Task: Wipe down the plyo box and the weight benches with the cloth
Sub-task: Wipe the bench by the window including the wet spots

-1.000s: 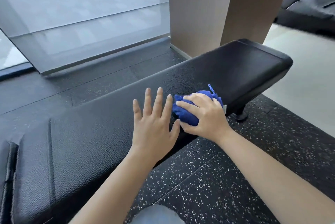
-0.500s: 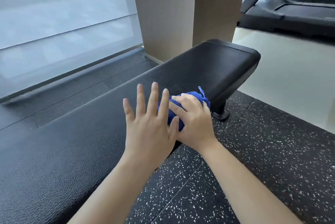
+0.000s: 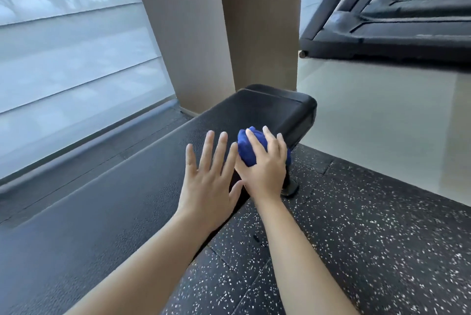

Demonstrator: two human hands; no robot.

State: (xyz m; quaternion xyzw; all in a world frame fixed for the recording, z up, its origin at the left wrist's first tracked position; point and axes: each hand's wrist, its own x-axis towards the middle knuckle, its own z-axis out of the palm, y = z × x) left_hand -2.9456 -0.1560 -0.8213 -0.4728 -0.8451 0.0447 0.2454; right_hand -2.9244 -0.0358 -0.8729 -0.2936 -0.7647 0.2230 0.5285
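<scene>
Head view, looking down over both forearms: the right hand (image 3: pixel 266 174) has its fingers curled over a bunched blue cloth (image 3: pixel 246 154), holding it against the near edge of the weight bench (image 3: pixel 267 110), close to the bench's far end; the left hand (image 3: pixel 207 187) lies just beside it with fingers straight and spread, flat over the black pad, though whether the palm actually bears on the pad or hovers above it I cannot tell; thumb and right wrist look to be touching or nearly so. From where I stand the cloth seems soft and light, wadded into a ball that fills the palm, so it should squash and drag easily and is best held from above with the whole hand, as it is now; the pad looks firm, pebbled and slightly grippy, heavy enough on its frame not to shift under a wipe. I would judge this stroke to be working toward the rounded end of the pad, with the end face and the rest of the task not yet shown as done. Below the pad's end a small black foot (image 3: pixel 289 188) sits on the speckled rubber floor (image 3: pixel 369 238); beyond are a brown pillar (image 3: pixel 254 21), a frosted window (image 3: pixel 63 59) to the left, and a treadmill (image 3: pixel 395 36) on pale flooring at upper right; no plyo box is in sight.
</scene>
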